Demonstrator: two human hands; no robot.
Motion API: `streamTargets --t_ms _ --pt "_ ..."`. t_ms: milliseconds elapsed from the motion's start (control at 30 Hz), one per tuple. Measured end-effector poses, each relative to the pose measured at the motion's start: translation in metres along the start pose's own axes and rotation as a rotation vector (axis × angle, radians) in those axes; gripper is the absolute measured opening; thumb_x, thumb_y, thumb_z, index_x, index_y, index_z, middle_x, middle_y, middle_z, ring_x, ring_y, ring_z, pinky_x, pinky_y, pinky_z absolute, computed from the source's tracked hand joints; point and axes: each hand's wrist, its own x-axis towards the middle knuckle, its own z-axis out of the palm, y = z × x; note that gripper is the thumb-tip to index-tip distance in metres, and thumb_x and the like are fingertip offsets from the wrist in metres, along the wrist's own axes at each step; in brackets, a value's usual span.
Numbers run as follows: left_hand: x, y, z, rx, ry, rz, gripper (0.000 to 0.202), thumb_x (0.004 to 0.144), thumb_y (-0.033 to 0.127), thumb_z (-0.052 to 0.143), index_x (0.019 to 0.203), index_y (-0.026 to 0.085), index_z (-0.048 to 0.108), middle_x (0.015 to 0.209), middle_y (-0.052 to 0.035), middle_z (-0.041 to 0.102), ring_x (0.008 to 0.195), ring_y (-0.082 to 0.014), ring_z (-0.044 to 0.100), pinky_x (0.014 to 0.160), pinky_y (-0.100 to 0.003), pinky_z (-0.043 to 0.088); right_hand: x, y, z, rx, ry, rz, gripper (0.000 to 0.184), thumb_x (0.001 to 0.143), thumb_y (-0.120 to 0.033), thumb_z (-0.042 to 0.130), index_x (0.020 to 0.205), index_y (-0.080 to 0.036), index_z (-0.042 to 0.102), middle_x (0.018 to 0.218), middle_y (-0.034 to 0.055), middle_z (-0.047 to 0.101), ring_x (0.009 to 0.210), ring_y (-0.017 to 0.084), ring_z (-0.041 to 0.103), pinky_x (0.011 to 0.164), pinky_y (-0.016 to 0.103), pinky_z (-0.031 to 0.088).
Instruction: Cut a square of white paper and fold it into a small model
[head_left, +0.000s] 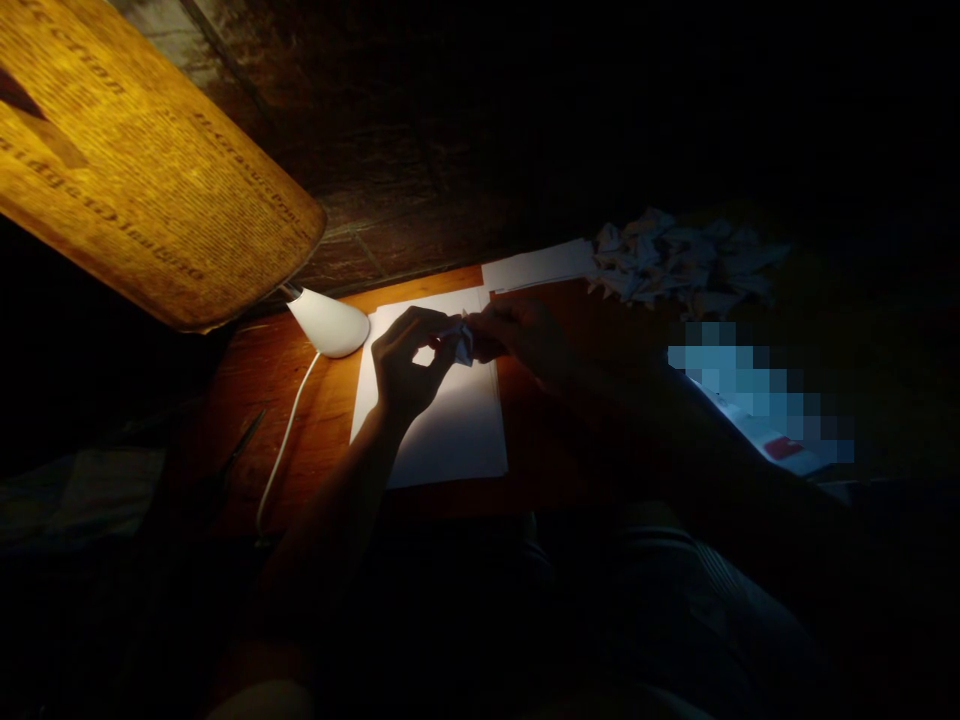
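A small folded piece of paper (464, 347) is pinched between my two hands over the table. My left hand (409, 360) curls thumb and fingertips onto it from the left, leaving a gap between thumb and forefinger. From the right, my right hand (521, 335) holds its other side with the fingers closed; much of that hand lies in shadow. Beneath them lie white sheets of paper (450, 440) on the wooden tabletop (300, 420). How the small piece is folded cannot be made out.
A lamp with a printed yellow shade (172, 170), white base (330, 325) and cord (285, 450) stands left. Cut paper (540, 265) and a heap of folded paper pieces (675, 260) lie at the back. Dark scissors (240, 445) lie left; a lit screen (750, 400), partly blurred, right.
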Motion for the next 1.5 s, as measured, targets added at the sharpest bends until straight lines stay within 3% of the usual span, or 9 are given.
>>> streamTargets --t_ms 500,733,1100,1500 --pt "-0.0012 -0.0020 -0.0002 0.003 -0.008 0.073 0.031 0.085 0.006 0.070 0.109 0.025 0.076 0.094 -0.0020 0.071 0.077 -0.0115 0.067 0.062 -0.023 0.058 -0.0038 -0.0048 -0.0026 -0.126 -0.016 -0.057 0.029 0.085 -0.022 0.075 0.061 -0.021 0.057 0.060 -0.0002 0.063 0.061 0.013 0.062 0.064 0.031 0.052" --pt "0.0016 0.0016 -0.0017 0.034 -0.011 0.088 0.024 0.086 0.007 0.070 0.105 0.022 0.075 0.093 -0.0027 0.072 0.075 -0.0111 0.066 0.061 -0.023 0.057 -0.0016 -0.0005 -0.0052 -0.128 -0.041 -0.129 0.032 0.083 -0.030 0.079 0.062 -0.021 0.057 0.060 -0.0007 0.065 0.060 0.013 0.062 0.062 0.030 0.051" --pt "-0.0004 0.0017 0.0002 0.030 0.010 0.101 0.031 0.084 0.005 0.071 0.108 0.025 0.075 0.092 -0.0005 0.070 0.076 -0.0111 0.066 0.058 -0.022 0.056 -0.0012 0.0003 -0.0034 -0.078 -0.052 -0.106 0.030 0.082 -0.019 0.078 0.063 -0.022 0.055 0.058 -0.0028 0.060 0.058 0.012 0.058 0.060 0.029 0.048" --pt "-0.0007 0.0015 0.0002 0.030 -0.003 0.119 0.037 0.083 0.006 0.070 0.112 0.027 0.075 0.094 -0.0011 0.072 0.075 -0.0122 0.067 0.059 -0.024 0.058 -0.0037 -0.0048 -0.0015 -0.168 -0.035 -0.064 0.033 0.083 -0.021 0.077 0.062 -0.023 0.052 0.060 -0.0026 0.061 0.060 0.013 0.058 0.063 0.029 0.049"
